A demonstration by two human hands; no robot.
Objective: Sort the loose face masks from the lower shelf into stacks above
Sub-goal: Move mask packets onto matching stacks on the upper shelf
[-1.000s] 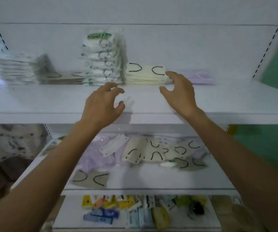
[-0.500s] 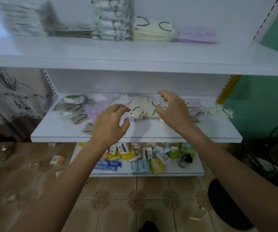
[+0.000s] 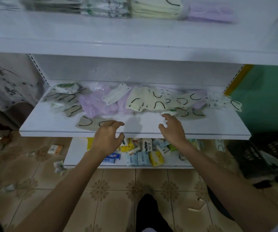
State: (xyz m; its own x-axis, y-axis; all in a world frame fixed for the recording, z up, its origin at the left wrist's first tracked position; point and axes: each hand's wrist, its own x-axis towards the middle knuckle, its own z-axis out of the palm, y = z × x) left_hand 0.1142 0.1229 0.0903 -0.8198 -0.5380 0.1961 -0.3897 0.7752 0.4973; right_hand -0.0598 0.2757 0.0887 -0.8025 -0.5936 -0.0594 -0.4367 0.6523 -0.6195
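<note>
While loose face masks [image 3: 145,101] lie scattered on the lower shelf [image 3: 218,126], we hold left hand [image 3: 107,139] and right hand [image 3: 173,129] over its front edge, fingers [image 3: 116,124] relaxed, gripping nothing. Sorted stacks [image 3: 155,9] sit on upper shelf [image 3: 135,36].

Cropped by top edge, smeared by blur: stacks [image 3: 155,9] on upper shelf [image 3: 135,36]. Partly covered by left hand [image 3: 107,139]: grey mask [image 3: 88,124]. Half hidden behind wrists: bottom-shelf packets [image 3: 141,158], print mostly unreadable. Unclear whether right hand [image 3: 173,129] touches white item [image 3: 169,112].
</note>
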